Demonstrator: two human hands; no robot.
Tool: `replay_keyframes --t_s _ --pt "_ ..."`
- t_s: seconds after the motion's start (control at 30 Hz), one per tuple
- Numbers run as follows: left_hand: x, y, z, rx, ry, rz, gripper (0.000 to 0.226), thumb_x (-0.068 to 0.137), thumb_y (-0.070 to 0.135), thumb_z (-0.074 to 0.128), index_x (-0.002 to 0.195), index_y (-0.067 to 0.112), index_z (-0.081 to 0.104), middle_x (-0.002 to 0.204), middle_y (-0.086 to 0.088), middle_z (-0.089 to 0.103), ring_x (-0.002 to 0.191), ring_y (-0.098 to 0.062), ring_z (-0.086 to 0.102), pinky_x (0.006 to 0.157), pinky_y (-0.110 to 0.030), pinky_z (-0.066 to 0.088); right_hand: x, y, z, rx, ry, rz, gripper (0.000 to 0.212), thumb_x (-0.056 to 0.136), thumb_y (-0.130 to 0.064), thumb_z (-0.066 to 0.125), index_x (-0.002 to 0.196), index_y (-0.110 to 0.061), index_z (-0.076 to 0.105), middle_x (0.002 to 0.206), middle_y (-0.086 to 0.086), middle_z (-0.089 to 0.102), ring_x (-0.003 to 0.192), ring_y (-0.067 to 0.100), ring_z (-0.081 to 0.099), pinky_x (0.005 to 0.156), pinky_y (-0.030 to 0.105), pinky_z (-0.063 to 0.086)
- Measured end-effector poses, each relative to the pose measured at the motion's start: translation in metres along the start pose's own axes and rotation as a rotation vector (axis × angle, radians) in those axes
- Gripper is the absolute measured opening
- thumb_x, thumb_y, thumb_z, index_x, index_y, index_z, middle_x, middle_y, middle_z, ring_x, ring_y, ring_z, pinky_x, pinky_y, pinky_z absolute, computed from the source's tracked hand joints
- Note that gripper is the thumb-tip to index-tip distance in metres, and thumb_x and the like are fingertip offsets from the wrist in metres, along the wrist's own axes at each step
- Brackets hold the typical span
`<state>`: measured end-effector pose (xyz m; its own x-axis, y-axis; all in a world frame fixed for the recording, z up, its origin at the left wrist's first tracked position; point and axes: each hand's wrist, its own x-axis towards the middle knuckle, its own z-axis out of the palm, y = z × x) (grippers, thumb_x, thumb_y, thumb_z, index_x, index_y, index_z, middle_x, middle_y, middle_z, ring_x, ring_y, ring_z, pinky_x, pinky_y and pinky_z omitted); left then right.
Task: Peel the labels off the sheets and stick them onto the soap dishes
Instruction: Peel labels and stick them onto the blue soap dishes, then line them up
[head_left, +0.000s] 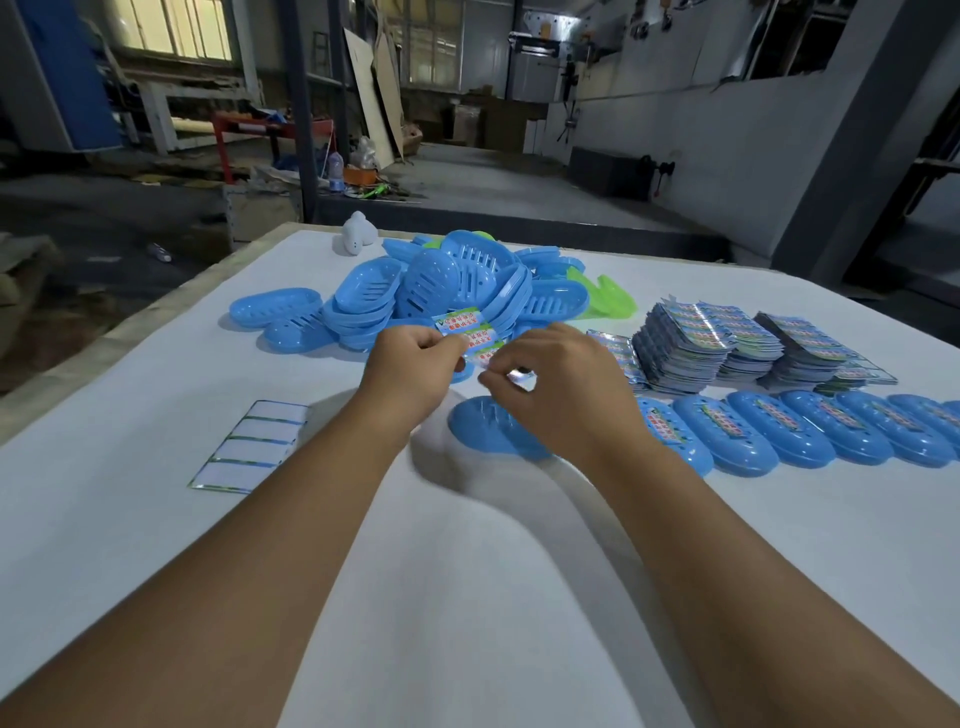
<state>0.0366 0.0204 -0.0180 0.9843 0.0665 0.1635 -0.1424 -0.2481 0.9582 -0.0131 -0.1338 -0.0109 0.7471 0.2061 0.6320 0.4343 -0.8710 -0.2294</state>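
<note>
Label sheet (470, 332) pinched between left hand (415, 371) and right hand (558, 387): glossy printed paper, shiny silvery edge at the right fingertips. Blue soap dish (485, 428) just below the grip: smooth glossy plastic, light glare. Heap of blue dishes (441, 291) beyond the grip: same shiny moulded plastic, slotted; green dishes (608, 301) translucent glossy plastic. Sheet stacks (727, 343) right of the grip: glossy paper, reflective borders. Spent backing sheet (249, 447) left of the grip: smooth white liner, slight sheen. Table cover (467, 597): matt white, cloth or paper unclear
</note>
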Motion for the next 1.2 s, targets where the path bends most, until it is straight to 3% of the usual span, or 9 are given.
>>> replay_keyframes --t_s 0.1,0.17,0.4,0.5,0.6,0.67,0.8,1.03,1.2 --pt "-0.001 0.001 -0.002 -0.013 -0.010 0.006 0.021 0.090 0.024 0.068 0.083 0.006 0.074 0.079 -0.006 0.074 0.072 -0.016 0.060 0.068 -0.029 0.049 -0.003 0.000 0.004 0.139 -0.064 0.029 0.024 0.082 -0.045 0.080 0.088 -0.022 0.080 0.091 -0.010 0.074 0.088 0.014 0.060 0.080 0.029 0.048" --pt "-0.005 0.005 -0.003 0.016 -0.052 0.055 0.017 0.090 0.025 0.069 0.083 0.010 0.074 0.076 -0.004 0.073 0.072 -0.016 0.062 0.067 -0.033 0.052 -0.003 0.000 0.003 0.279 0.043 0.130 0.021 0.084 -0.046 0.077 0.082 -0.025 0.077 0.092 -0.012 0.072 0.091 0.007 0.062 0.078 0.019 0.045" --pt "-0.019 0.012 0.004 0.002 -0.255 0.127 0.019 0.093 0.023 0.069 0.090 0.005 0.072 0.095 -0.017 0.074 0.096 -0.038 0.069 0.086 -0.056 0.055 0.003 0.010 -0.009 0.940 0.238 0.629 0.030 0.092 -0.010 0.073 0.090 -0.019 0.045 0.076 -0.003 0.077 0.070 0.005 0.074 0.054 0.020 0.055" --pt "-0.017 0.012 0.003 0.013 -0.212 0.150 0.017 0.093 0.025 0.068 0.085 0.011 0.074 0.088 -0.007 0.076 0.088 -0.024 0.072 0.085 -0.042 0.059 0.002 0.010 -0.010 0.989 0.230 0.670 0.033 0.091 -0.007 0.073 0.089 -0.020 0.043 0.074 -0.003 0.077 0.071 0.010 0.076 0.054 0.020 0.054" --pt "-0.012 0.013 0.000 0.010 -0.134 0.164 0.024 0.094 0.024 0.064 0.071 0.017 0.070 0.064 0.014 0.070 0.060 0.004 0.060 0.058 -0.013 0.050 0.003 0.012 -0.009 1.004 0.220 0.700 0.032 0.092 -0.009 0.074 0.088 -0.020 0.044 0.077 -0.001 0.078 0.076 0.012 0.077 0.057 0.024 0.059" --pt "-0.011 0.013 0.000 0.011 -0.112 0.170 0.028 0.094 0.022 0.063 0.066 0.020 0.066 0.055 0.019 0.063 0.052 0.008 0.054 0.047 -0.007 0.040 0.003 0.013 -0.008 0.986 0.203 0.717 0.032 0.092 -0.012 0.074 0.087 -0.020 0.044 0.079 -0.002 0.079 0.077 0.012 0.077 0.063 0.027 0.060" --pt "-0.010 0.012 0.000 0.040 -0.114 0.180 0.031 0.094 0.024 0.062 0.063 0.022 0.065 0.054 0.020 0.063 0.053 0.008 0.055 0.048 -0.009 0.042 0.004 0.014 -0.008 1.003 0.198 0.740 0.032 0.091 -0.012 0.075 0.088 -0.020 0.045 0.079 -0.004 0.079 0.074 0.011 0.077 0.056 0.023 0.058" --pt "-0.011 0.013 -0.002 0.018 -0.130 0.160 0.031 0.089 0.026 0.066 0.060 0.020 0.071 0.066 0.000 0.069 0.063 -0.005 0.054 0.071 -0.039 0.053 0.005 0.018 -0.007 1.045 0.209 0.790 0.028 0.088 -0.011 0.078 0.088 -0.020 0.052 0.061 -0.009 0.072 0.056 0.006 0.069 0.047 0.018 0.049" --pt "-0.012 0.014 -0.003 0.028 -0.146 0.181 0.030 0.090 0.027 0.067 0.061 0.020 0.071 0.064 0.005 0.069 0.059 0.002 0.056 0.064 -0.027 0.051 0.005 0.021 -0.005 1.011 0.199 0.784 0.025 0.086 -0.011 0.079 0.085 -0.019 0.056 0.067 -0.007 0.072 0.063 0.009 0.070 0.055 0.025 0.052"
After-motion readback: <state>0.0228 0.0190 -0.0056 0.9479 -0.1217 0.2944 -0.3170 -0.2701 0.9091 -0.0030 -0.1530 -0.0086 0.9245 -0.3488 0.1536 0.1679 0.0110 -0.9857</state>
